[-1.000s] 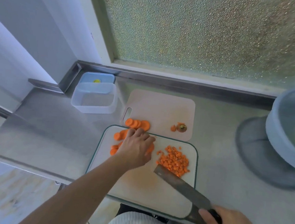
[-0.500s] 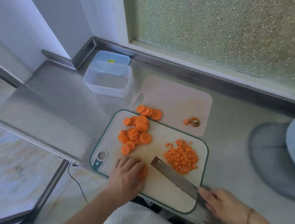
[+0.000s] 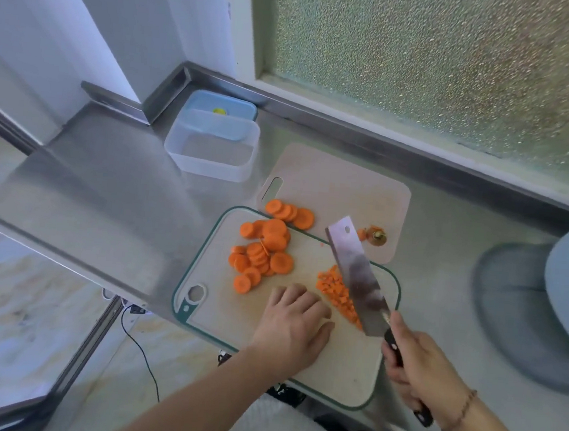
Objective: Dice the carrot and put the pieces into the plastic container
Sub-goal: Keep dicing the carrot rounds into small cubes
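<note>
one diced carrot pile (image 3: 337,294) beside left grip (image 3: 295,326)

Frosted window (image 3: 444,64), steel counter (image 3: 107,179), marbled floor (image 3: 3,311)

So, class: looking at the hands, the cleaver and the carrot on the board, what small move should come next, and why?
Probably bring the cleaver, raised in the right hand, down beside the left hand, which seems to cover slices pulled to the board's near edge. Many carrot rounds remain undiced and the plastic container looks empty.
</note>
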A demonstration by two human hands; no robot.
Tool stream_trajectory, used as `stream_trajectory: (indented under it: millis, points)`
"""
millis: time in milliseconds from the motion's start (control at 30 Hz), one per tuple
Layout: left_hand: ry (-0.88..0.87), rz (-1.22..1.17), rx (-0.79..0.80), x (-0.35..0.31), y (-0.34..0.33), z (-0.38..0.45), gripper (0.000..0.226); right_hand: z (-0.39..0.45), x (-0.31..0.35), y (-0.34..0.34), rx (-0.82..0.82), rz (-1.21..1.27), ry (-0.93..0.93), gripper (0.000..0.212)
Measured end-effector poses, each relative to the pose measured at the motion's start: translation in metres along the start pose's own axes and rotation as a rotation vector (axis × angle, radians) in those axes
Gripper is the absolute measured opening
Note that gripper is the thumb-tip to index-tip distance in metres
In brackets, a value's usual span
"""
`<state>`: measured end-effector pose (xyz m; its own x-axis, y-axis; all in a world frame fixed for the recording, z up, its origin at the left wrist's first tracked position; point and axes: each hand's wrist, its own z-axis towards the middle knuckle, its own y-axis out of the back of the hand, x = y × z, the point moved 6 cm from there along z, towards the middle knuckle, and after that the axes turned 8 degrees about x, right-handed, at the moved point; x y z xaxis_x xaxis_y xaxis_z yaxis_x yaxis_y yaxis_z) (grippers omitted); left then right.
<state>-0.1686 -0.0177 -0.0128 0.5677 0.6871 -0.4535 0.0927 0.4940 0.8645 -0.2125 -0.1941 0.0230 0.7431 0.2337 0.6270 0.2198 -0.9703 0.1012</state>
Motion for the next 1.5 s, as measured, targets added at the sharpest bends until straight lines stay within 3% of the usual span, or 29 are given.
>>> stream_trajectory:
  millis: [67, 233, 433, 533, 667, 767, 900, 1167, 1500]
  points:
    - [0.047, -0.059, -0.047, -0.011, 0.001, 0.019, 0.016, -0.002, 0.004, -0.006, -0.048, 0.063, 0.03, 0.058]
    - [0.384, -0.23, -0.27, -0.007, -0.004, 0.051, 0.032, -0.006, 0.013, -0.018, -0.101, 0.16, 0.069, 0.059]
    - [0.545, -0.235, -0.222, 0.008, -0.023, 0.063, 0.033, -0.01, 0.014, -0.015, -0.137, 0.221, 0.091, 0.061]
    - [0.47, -0.205, -0.18, 0.01, -0.02, 0.063, 0.028, -0.011, 0.01, -0.012, -0.153, 0.218, 0.075, 0.06]
    - [0.21, -0.232, -0.189, 0.021, 0.004, 0.038, 0.014, -0.011, 0.002, -0.006, -0.137, 0.148, 0.072, 0.06]
    - [0.036, -0.147, -0.161, 0.033, 0.023, -0.005, 0.019, -0.012, -0.012, -0.005, -0.063, -0.159, 0.078, 0.061]
    - [-0.137, -0.082, 0.034, 0.032, 0.014, -0.049, 0.021, -0.01, -0.036, -0.017, 0.021, -0.415, 0.078, 0.071]
    - [-0.121, -0.182, 0.016, 0.009, -0.01, -0.045, 0.009, -0.005, -0.044, -0.039, -0.043, -0.617, 0.089, 0.063]
    - [-0.133, -0.165, 0.0, 0.014, -0.012, -0.05, 0.012, -0.021, -0.047, -0.037, -0.072, -0.628, 0.112, 0.065]
